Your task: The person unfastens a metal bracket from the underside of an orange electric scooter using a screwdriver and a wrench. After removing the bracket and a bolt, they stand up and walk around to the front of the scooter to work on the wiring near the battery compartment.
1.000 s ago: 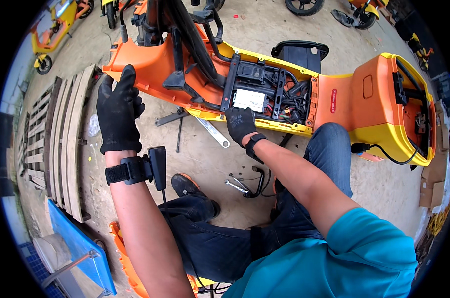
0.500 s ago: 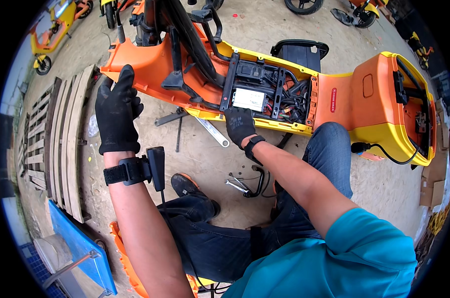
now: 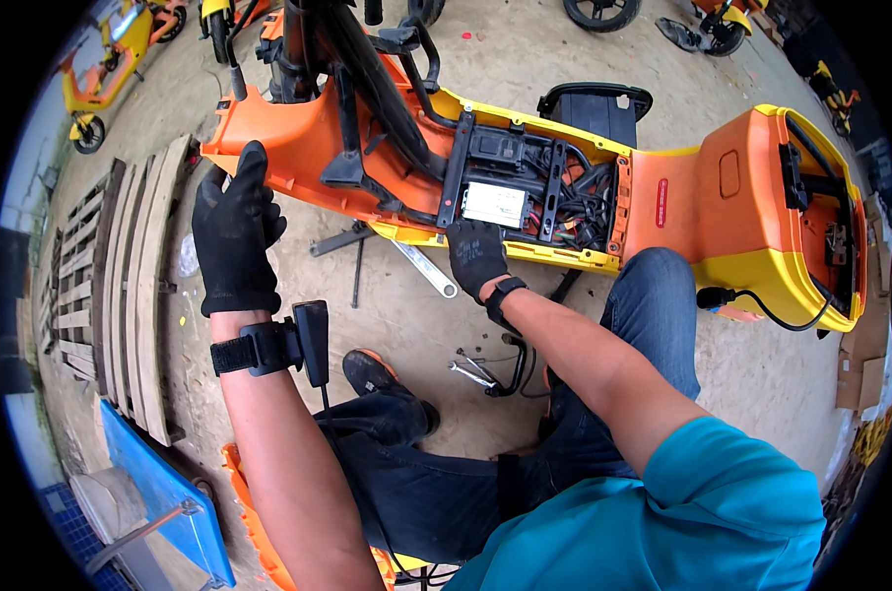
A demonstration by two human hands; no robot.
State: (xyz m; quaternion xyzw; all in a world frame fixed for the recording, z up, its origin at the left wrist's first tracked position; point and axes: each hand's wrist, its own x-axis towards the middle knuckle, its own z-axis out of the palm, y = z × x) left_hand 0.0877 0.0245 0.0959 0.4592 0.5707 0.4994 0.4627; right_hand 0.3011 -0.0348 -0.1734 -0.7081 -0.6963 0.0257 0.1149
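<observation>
Ahead, the orange-and-yellow hard-plastic scooter body (image 3: 690,177) looks heavy and stiff, best held by its yellow rim (image 3: 564,258), with the black-gloved left grip (image 3: 237,236), fingers apart, near one end and the black-gloved right grip (image 3: 478,254), clamped or not I cannot tell, beside a flat silvery box (image 3: 495,204).

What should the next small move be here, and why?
Probably for the left hand to settle firmly on the corner of the orange panel: it is right at that corner, though whether it grips is unclear. The right hand is at the near yellow rim, beside the white-faced box, so a firm left hold would likely steady the body better.
</observation>
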